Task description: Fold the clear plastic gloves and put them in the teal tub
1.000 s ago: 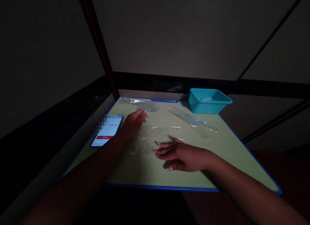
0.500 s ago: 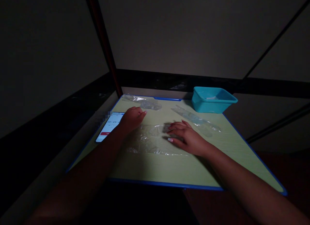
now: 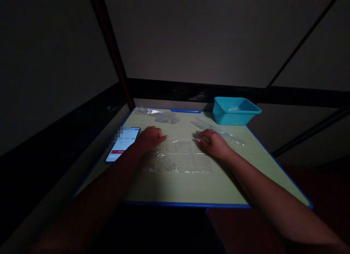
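A clear plastic bag (image 3: 180, 157) lies flat on the yellow-green table (image 3: 175, 190) between my hands. My left hand (image 3: 153, 137) is closed near the bag's upper left part, its thumb pointing right; what its curled fingers may hold is hidden. At the bag's upper right corner, my right hand (image 3: 212, 141) has thumb and forefinger pinched together on the edge of the film. Another crumpled clear bag (image 3: 167, 118) rests at the back left, and a third clear piece (image 3: 229, 135) lies behind my right hand.
A turquoise basket (image 3: 233, 119) with something pale inside stands at the back right corner. A lit phone (image 3: 124, 143) showing a timer lies by the left edge. Dark walls stand close behind and to the left.
My right hand has moved up from above the bag to its upper right corner, and its spread fingers have closed. My left hand has shifted slightly down.
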### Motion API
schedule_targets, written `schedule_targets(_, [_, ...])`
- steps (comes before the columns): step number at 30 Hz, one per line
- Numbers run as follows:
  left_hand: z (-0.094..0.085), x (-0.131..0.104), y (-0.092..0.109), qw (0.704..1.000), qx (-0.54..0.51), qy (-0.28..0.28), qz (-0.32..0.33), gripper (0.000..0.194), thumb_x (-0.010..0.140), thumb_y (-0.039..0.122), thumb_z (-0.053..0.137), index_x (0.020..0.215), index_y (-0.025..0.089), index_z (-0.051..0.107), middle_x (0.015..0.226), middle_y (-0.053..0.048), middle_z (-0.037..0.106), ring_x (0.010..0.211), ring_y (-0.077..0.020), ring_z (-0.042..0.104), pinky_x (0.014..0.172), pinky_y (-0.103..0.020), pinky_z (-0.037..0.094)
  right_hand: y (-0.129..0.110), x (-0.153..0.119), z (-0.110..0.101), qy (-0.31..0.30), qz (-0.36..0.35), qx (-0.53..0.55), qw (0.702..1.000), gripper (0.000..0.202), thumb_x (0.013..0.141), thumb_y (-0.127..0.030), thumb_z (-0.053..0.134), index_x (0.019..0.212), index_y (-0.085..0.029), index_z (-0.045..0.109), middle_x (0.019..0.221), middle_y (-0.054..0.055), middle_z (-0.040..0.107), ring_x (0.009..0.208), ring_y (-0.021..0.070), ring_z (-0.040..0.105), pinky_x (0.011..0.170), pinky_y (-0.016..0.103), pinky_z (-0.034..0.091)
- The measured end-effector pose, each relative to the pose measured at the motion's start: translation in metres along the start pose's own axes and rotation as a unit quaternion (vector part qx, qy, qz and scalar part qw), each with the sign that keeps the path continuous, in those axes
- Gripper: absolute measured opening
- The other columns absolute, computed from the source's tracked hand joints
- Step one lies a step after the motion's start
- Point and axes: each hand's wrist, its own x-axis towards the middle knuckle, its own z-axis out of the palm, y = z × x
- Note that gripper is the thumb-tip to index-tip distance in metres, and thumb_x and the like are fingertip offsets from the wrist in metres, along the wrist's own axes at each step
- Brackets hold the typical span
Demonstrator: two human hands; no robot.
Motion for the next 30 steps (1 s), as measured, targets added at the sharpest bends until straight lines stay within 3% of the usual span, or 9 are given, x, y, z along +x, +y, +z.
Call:
schedule_targets(5, [0.003,0.001,-0.004,1.000,-0.018,-0.005,-0.001,0.032,0.076,0.048,0.053,0.062,0.020,0.050,0.070,-0.003,0.054,0.078,-0.0209,0.052,0.078,-0.034,0.039,0.006,0.003,-0.002,-0.005,0.094,-0.062,0.994,0.020,0.080,-0.024,0.061,0.097,-0.017,0.066,0.094,0.009,0.066,0.088,0.0221,0.058,0.076,0.031,0.043])
schedule_targets(10, [0.001,-0.001,0.001,0.999,-0.041,-0.022,0.006,0.029,0.071,0.049,0.059,0.070,0.020,0.052,0.072,-0.001,0.056,0.076,-0.0206,0.052,0.073,-0.032,0.040,0.015,0.007,0.006,-0.038,0.111,-0.047,0.992,0.017,0.078,-0.030,0.064,0.089,-0.017,0.065,0.086,0.007,0.065,0.078,0.0185,0.055,0.069,0.028,0.040])
schedule_targets(13, [-0.001,-0.003,0.007,0.998,-0.062,-0.020,0.024,0.028,0.069,0.047,0.062,0.074,0.020,0.055,0.071,0.000,0.055,0.077,-0.0203,0.052,0.070,-0.030,0.041,0.014,0.007,0.009,-0.036,0.089,-0.035,0.995,0.016,0.078,-0.032,0.065,0.085,-0.017,0.063,0.084,0.006,0.064,0.080,0.0193,0.054,0.073,0.030,0.040])
schedule_targets(17, [0.001,-0.003,0.011,0.991,-0.093,0.036,0.090,0.023,0.073,0.043,0.061,0.075,0.020,0.056,0.077,-0.002,0.058,0.081,-0.0198,0.052,0.076,-0.031,0.041,-0.003,0.002,0.003,0.013,0.046,0.006,0.999,0.016,0.078,-0.030,0.064,0.086,-0.017,0.061,0.089,0.008,0.063,0.088,0.0222,0.053,0.080,0.036,0.040])
schedule_targets(20, [0.004,-0.002,0.013,0.984,-0.103,0.075,0.126,0.020,0.080,0.039,0.054,0.073,0.019,0.056,0.078,-0.003,0.059,0.081,-0.0195,0.052,0.079,-0.032,0.041,-0.029,-0.008,-0.011,0.012,-0.059,0.082,0.995,0.019,0.081,-0.030,0.061,0.095,-0.017,0.059,0.094,0.009,0.062,0.092,0.0220,0.053,0.084,0.037,0.041])
schedule_targets(23, [0.006,0.000,0.013,0.980,-0.097,0.114,0.132,0.022,0.084,0.036,0.049,0.072,0.019,0.055,0.076,-0.004,0.060,0.079,-0.0197,0.052,0.079,-0.034,0.041,-0.058,-0.021,-0.024,-0.114,-0.193,0.173,0.959,0.026,0.085,-0.031,0.058,0.108,-0.018,0.060,0.109,0.010,0.062,0.108,0.0207,0.053,0.093,0.038,0.040])
schedule_targets(25, [0.006,0.001,0.012,0.978,-0.093,0.140,0.127,0.023,0.086,0.035,0.047,0.072,0.019,0.055,0.075,-0.004,0.060,0.079,-0.0199,0.053,0.079,-0.034,0.041,-0.072,-0.029,-0.030,-0.217,-0.259,0.183,0.923,0.030,0.084,-0.032,0.061,0.112,-0.020,0.062,0.127,0.010,0.056,0.127,0.0219,0.041,0.105,0.043,0.029])
schedule_targets(28, [0.003,0.001,0.013,0.976,-0.090,0.159,0.121,0.022,0.087,0.032,0.046,0.073,0.018,0.056,0.076,-0.004,0.060,0.078,-0.0199,0.053,0.080,-0.034,0.041,-0.081,-0.037,-0.035,-0.330,-0.273,0.141,0.893,0.039,0.085,-0.038,0.060,0.123,-0.026,0.059,0.144,0.007,0.042,0.140,0.0241,0.021,0.111,0.053,0.005])
schedule_targets(30, [0.001,0.001,0.014,0.976,-0.089,0.157,0.120,0.021,0.087,0.031,0.047,0.073,0.018,0.056,0.076,-0.005,0.061,0.079,-0.0199,0.054,0.080,-0.035,0.041,-0.081,-0.040,-0.036,-0.363,-0.263,0.126,0.885,0.044,0.085,-0.039,0.060,0.127,-0.026,0.056,0.147,0.008,0.037,0.141,0.0247,0.016,0.111,0.055,-0.001])
